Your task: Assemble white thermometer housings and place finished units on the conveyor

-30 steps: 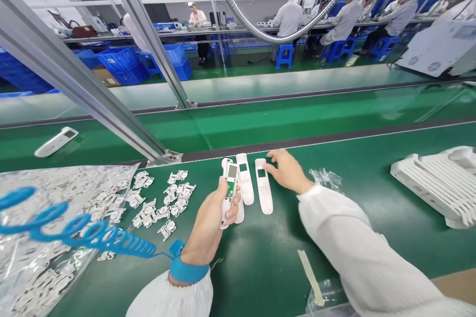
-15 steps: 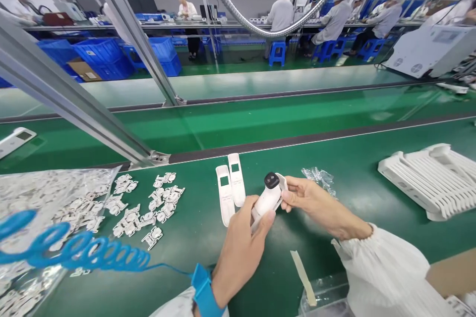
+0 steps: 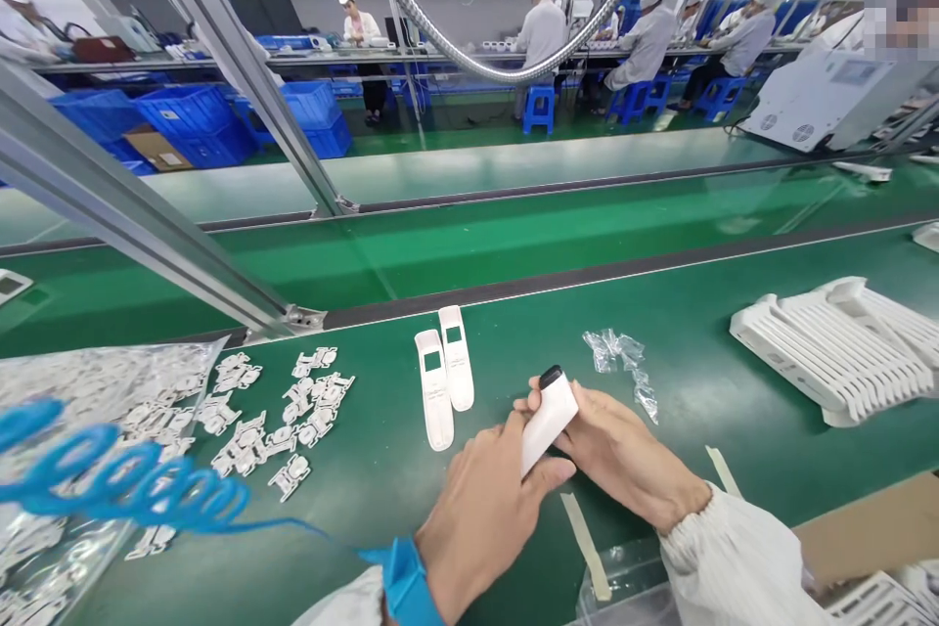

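Note:
A white handheld device with a dark tip, shaped like a forehead thermometer (image 3: 549, 423), is held tilted above the green bench. My left hand (image 3: 488, 499), with a blue wrist strap (image 3: 408, 582), is closed around its lower body. Around the upper end, near the dark tip, my right hand (image 3: 612, 450) is closed too; some of its fingers are hidden behind the device. Two white shell halves with square windows, a nearer one (image 3: 435, 396) and a farther one (image 3: 458, 362), lie side by side to the left of my hands.
Small white plastic parts (image 3: 283, 435) lie loose beside a clear bag (image 3: 88, 401) on the left. A blue coiled cord (image 3: 168, 499) crosses there. Clear plastic scraps (image 3: 620, 357) and a row of white shells (image 3: 836, 347) are on the right. A metal post (image 3: 220, 245) rises at left.
The thermometer-like device has turned, so its side now faces me and the seam no longer shows. My right hand has moved from the shell's edge to wrap the upper end.

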{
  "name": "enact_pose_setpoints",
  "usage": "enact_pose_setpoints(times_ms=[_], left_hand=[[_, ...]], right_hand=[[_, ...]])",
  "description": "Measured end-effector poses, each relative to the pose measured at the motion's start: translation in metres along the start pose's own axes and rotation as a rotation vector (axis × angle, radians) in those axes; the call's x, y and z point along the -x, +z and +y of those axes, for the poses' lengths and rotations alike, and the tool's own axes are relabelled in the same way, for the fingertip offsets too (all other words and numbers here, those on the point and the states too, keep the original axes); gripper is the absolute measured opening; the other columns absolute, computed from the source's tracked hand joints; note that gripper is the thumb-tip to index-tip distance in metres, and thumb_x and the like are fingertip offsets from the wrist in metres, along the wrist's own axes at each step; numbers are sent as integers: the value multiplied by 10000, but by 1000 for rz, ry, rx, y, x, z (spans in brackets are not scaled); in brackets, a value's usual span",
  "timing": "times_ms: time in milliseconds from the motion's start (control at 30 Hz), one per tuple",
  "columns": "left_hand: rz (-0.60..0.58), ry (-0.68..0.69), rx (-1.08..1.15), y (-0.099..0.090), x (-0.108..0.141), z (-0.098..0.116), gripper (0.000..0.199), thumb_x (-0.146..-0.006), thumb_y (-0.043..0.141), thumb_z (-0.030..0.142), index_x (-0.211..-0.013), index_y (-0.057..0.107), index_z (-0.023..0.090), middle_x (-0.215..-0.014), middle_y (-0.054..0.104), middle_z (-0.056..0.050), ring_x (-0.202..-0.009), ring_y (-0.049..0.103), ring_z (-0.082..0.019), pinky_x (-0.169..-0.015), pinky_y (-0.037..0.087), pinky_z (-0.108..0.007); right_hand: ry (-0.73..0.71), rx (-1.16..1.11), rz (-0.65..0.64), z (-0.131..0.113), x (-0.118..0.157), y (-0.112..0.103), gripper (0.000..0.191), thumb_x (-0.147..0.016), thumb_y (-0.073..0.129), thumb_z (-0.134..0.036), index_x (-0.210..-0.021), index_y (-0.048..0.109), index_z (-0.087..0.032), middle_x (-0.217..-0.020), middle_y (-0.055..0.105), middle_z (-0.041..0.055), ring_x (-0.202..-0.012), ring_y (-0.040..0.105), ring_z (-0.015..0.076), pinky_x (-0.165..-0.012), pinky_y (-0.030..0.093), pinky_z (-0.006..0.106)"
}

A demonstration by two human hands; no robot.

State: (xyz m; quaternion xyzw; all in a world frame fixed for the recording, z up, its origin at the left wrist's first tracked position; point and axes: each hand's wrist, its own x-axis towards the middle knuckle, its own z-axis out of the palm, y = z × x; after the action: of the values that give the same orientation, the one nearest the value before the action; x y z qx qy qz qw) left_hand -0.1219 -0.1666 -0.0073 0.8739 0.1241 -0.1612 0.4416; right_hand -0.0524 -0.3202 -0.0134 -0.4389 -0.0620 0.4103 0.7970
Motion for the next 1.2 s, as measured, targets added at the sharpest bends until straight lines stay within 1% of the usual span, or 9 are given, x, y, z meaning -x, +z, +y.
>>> enact_pose_setpoints(times_ms=[133,333,500,633,767,833,933,1033,1200], left_hand=[[344,118,169,19,-2,10,605,-908,493,586,-1422,437,271,-1465,454,-106,-1337,431,-310,-1054,375,-433],[333,258,145,33,0,12,419,-967,439,445,-1345,543,296,-1400,543,-75,-1277,511,-273,-1022,414,-392],[407,220,106,30,-3,5,420,-928,517,456,-1307,590,291,-1371,575,-84,-1216,562,-306,-934,452,-374],[201,181,50,-8,-24,18,472,-891,533,554,-1295,593,318,-1084,704,-84,-919,678,-286,-728,488,-338],[-215,-7,74,-80,-74,37,649,-835,503,695,-1145,635,139,-744,683,-69,-477,575,-158,-462,409,-232],[-130,-26,16,-116,-110,40,650,-836,512,670,-1085,633,82,-733,670,-50,-484,547,-102,-493,400,-182],[238,35,-163,-155,-168,33,462,-921,487,437,-1166,556,51,-888,696,-37,-688,620,-89,-641,428,-147],[500,-45,-396,-175,-210,17,391,-864,562,286,-1157,530,28,-1035,689,-80,-868,639,-141,-712,431,-165],[547,-73,-532,-179,-224,0,457,-899,469,396,-1106,544,-4,-1095,635,-82,-1104,594,-261,-856,421,-240]], right_hand=[[-7,-9,43,-5,7,9,319,-953,576,-451,-1160,669,-227,-1189,643,72,-986,607,158,-927,474,308],[33,-149,192,12,7,10,304,-880,676,-474,-1008,707,-199,-911,666,40,-879,618,149,-811,510,277],[-3,-199,234,24,-2,18,318,-874,678,-487,-967,691,-183,-938,661,56,-884,618,166,-804,514,295],[-70,8,151,4,-18,7,387,-933,556,-543,-1050,650,-186,-1021,648,72,-918,620,185,-834,518,345],[-339,896,359,-34,-33,-50,266,-966,512,-400,-1098,662,-226,-1142,625,69,-979,607,192,-905,480,387],[-408,1350,550,-49,-38,-82,218,-939,540,-320,-1073,686,-229,-1140,626,74,-1012,589,210,-933,448,405],[-351,1685,568,-56,-45,-113,213,-879,624,-261,-1076,683,-208,-1102,633,87,-971,575,219,-835,449,369],[-352,1739,525,-45,-56,-123,124,-835,634,-167,-952,672,-183,-957,631,70,-871,543,197,-705,402,308],[-377,1666,556,-31,-60,-118,197,-904,494,-158,-737,594,-184,-784,589,44,-794,490,174,-699,368,304]])
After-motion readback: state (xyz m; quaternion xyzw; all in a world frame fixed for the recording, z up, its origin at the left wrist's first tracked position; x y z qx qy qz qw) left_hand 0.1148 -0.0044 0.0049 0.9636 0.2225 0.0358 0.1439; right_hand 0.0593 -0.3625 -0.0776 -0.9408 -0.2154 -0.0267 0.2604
